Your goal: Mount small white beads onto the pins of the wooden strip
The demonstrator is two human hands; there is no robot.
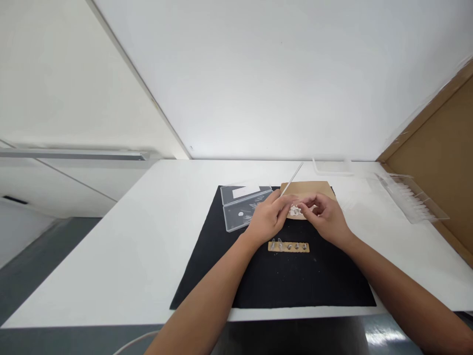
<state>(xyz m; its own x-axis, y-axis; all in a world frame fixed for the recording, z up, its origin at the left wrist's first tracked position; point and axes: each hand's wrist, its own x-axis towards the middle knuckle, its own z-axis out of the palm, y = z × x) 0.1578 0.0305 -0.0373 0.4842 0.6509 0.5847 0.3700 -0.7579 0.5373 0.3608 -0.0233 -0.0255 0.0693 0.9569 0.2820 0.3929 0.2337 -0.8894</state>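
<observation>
My left hand [269, 215] is closed, with a thin pale stick [291, 178] slanting up and to the right out of its grip. Opposite it, my right hand [323, 215] has thumb and fingertips drawn together; whatever is between them is too small to make out. Just below the fingertips lie small white pieces [294, 210] on a brown sheet or tray [308, 187]. Nearer to me, a narrow tan strip [284, 247] carries several small clear and metallic pieces in a row. To the left of my left hand an open clear plastic case [233, 220] holds thin transparent bits.
A black mat [295, 288] lies under these things on the white table [129, 246]. At the back right stands a clear tray [332, 167]. Farther right is a transparent case [414, 199] with rows of pale pieces, close to a brown panel [439, 148].
</observation>
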